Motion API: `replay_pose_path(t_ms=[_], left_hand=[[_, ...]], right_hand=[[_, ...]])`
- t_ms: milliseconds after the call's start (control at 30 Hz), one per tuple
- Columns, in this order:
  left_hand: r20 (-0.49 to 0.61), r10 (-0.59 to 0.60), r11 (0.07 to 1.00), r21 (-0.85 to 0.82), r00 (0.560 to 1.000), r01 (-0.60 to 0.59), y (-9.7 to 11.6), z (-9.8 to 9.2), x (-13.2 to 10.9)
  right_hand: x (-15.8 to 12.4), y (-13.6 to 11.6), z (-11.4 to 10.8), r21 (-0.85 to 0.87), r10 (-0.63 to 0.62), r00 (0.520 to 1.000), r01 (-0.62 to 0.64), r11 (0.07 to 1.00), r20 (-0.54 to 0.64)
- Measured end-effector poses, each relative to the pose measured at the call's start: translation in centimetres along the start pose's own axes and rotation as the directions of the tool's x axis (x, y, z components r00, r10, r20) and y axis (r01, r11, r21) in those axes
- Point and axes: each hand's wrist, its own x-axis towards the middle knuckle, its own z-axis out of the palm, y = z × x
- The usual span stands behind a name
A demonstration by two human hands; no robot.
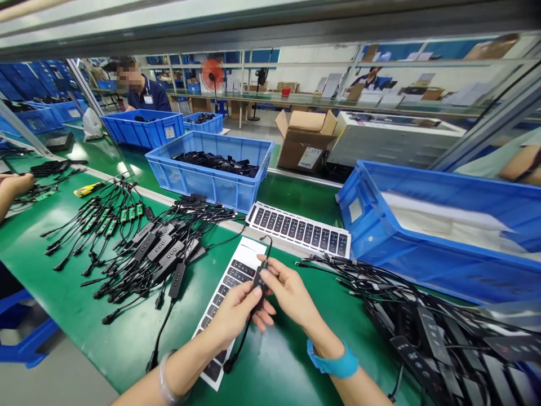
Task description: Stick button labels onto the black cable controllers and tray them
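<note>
Both hands close round one small black inline controller [259, 277] with a cable at each end. My left hand [236, 307] grips its lower part, thumb on top. At its upper part, my right hand [287, 285] presses thumb and fingers against it. Beneath them a white sheet of black button labels [217, 301] lies slanted on the green bench; its upper end is bare white. A second label sheet [298, 228] lies farther back. To the left is a pile of black controllers with cables [164, 248], without visible labels. Labelled controllers [426, 344] are heaped at the right.
Blue bins [211, 186] hold black parts at the back; another blue bin [443, 248] with white sheets stands right. Cables with green circuit boards [105, 220] and a yellow tool [88, 189] lie left. A co-worker's hand [17, 186] is at the left edge. An open cardboard box [302, 141] stands behind.
</note>
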Motion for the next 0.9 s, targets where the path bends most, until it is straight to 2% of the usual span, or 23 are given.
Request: replay_pose_path(t_ms=[167,233,300,333,367,433,500,533,567,600,633,700,733,833,900], left_hand=[[-0.021,0.050,0.998,0.050,0.999,-0.049,-1.8,-0.2,0.8],[-0.018,0.037,0.994,0.102,0.999,-0.035,-2.1,-0.1,0.8],[0.021,0.038,0.964,0.264,0.999,-0.042,-1.9,0.1,0.3],[0.055,0.070,0.909,0.407,0.996,-0.086,-1.6,0.2,-0.1],[0.097,0.115,0.807,0.571,0.989,-0.150,-1.4,0.3,-0.5],[0.159,0.195,0.469,0.852,0.968,-0.234,-1.1,0.2,-1.1],[0.137,0.179,0.126,0.979,0.974,-0.161,-1.5,-0.1,-1.1],[0.106,0.144,-0.001,0.994,0.984,-0.107,-1.9,-0.3,-1.0],[0.086,0.102,-0.095,0.993,0.991,-0.076,-2.4,-0.5,-0.7],[0.080,0.068,-0.161,0.985,0.994,-0.069,-3.0,-0.7,-0.4],[0.091,0.046,-0.199,0.977,0.995,-0.080,-3.4,-0.8,-0.2],[0.121,0.037,-0.220,0.969,0.992,-0.110,-3.9,-0.9,0.1],[0.127,0.045,-0.214,0.970,0.991,-0.115,-3.9,-0.9,0.2],[0.114,0.096,-0.171,0.980,0.989,-0.096,-3.7,-0.8,0.2],[0.098,0.140,-0.145,0.986,0.985,-0.078,-3.8,-0.7,0.3]], right_hand=[[-0.4,-0.8,0.9,-0.298,-0.044,0.999,0.045,0.954,0.012],[-0.4,-1.1,0.5,-0.371,-0.047,0.998,0.061,0.927,0.046],[-0.6,-1.1,-1.1,-0.433,-0.025,0.994,0.068,0.899,0.105],[-0.8,-1.1,-2.4,-0.483,0.000,0.991,0.065,0.873,0.135],[-1.0,-0.9,-4.0,-0.552,0.038,0.988,0.053,0.832,0.151],[-1.5,-0.5,-7.3,-0.744,0.131,0.986,-0.008,0.668,0.108],[-1.8,-0.2,-9.8,-0.903,0.166,0.984,-0.132,0.408,-0.068],[-1.7,-0.1,-10.3,-0.937,0.133,0.982,-0.173,0.305,-0.138],[-1.4,-0.2,-10.2,-0.951,0.082,0.983,-0.178,0.254,-0.162],[-1.0,-0.3,-9.6,-0.956,0.032,0.991,-0.133,0.263,-0.129],[-0.3,-0.4,-8.4,-0.946,-0.004,0.999,-0.042,0.322,-0.046],[1.4,-0.4,-5.2,-0.850,-0.051,0.985,0.168,0.500,0.164],[2.3,-0.4,-3.5,-0.795,-0.059,0.971,0.224,0.564,0.232],[4.4,0.2,0.4,-0.745,-0.034,0.961,0.235,0.624,0.275],[5.0,0.7,1.5,-0.753,-0.017,0.965,0.215,0.622,0.262]])
